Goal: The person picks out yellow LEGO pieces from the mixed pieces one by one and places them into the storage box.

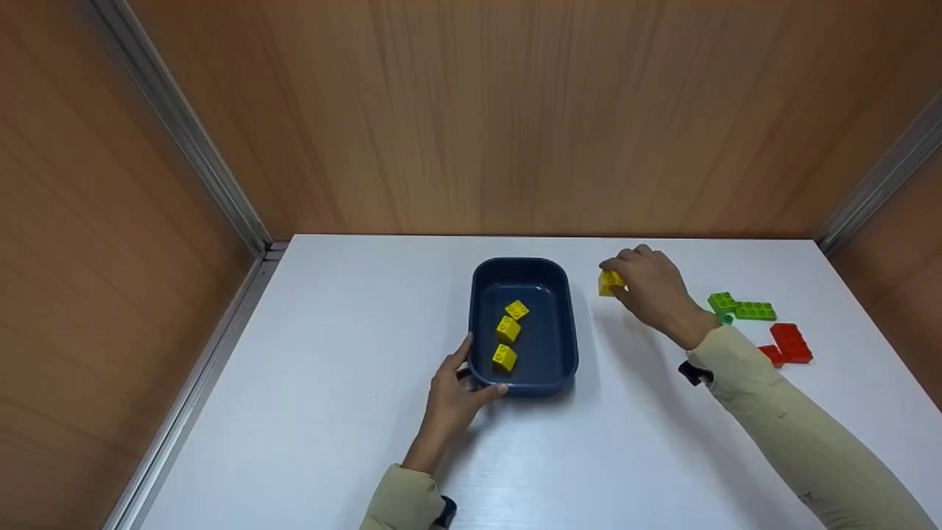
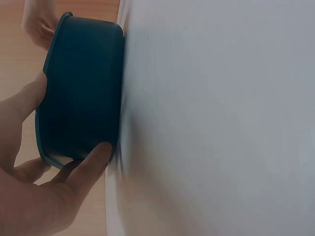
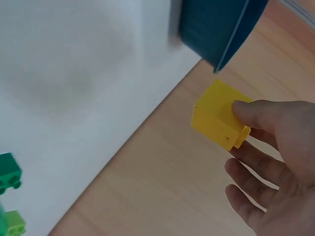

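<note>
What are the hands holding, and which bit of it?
The right hand pinches a yellow building brick near its studded end; the left hand grips the dark blue dish at its near left corner.

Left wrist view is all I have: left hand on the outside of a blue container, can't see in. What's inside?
Observer: Three yellow bricks lie on the floor of the blue container, as the head view shows.
Operator: Other hand sits at my upper left corner. Can't see if it's carrying anything. Is it?
Observer: Yes. The right wrist view shows the right hand pinching another yellow brick.
</note>
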`<state>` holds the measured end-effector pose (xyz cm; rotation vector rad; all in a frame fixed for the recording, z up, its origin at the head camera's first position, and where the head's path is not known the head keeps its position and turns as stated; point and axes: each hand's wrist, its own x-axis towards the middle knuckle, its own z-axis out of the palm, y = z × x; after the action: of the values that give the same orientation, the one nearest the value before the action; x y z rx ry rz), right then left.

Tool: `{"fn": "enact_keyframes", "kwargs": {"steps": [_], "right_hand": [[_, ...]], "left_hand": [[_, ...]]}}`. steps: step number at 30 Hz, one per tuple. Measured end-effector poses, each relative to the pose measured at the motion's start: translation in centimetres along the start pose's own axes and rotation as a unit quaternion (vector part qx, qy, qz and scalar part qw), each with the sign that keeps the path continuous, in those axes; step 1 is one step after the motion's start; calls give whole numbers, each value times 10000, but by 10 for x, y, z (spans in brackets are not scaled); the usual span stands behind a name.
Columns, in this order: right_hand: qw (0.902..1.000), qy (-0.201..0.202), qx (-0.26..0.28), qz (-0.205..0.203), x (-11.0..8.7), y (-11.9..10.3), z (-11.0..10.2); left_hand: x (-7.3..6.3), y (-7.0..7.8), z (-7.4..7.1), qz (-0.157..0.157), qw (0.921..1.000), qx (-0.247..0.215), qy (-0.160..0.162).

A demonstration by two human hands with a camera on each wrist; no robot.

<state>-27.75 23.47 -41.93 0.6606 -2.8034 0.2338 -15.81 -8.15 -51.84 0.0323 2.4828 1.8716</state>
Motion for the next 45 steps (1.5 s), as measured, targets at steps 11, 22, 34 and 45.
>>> {"fn": "enact_keyframes", "kwargs": {"steps": [11, 22, 34, 45], "right_hand": [[9995, 29, 159, -281, 19, -33, -5], [9984, -434, 87, -340, 34, -69, 1], [9944, -979, -30, -405, 46, -91, 14], [9891, -1465, -13, -129, 57, -101, 21]], "left_hand": [[1, 1, 0, -33, 9999, 112, 7], [1, 1, 1, -118, 9999, 96, 12], [2, 1, 1, -213, 9997, 146, 21], [1, 0, -1, -237, 9995, 182, 31]]}}
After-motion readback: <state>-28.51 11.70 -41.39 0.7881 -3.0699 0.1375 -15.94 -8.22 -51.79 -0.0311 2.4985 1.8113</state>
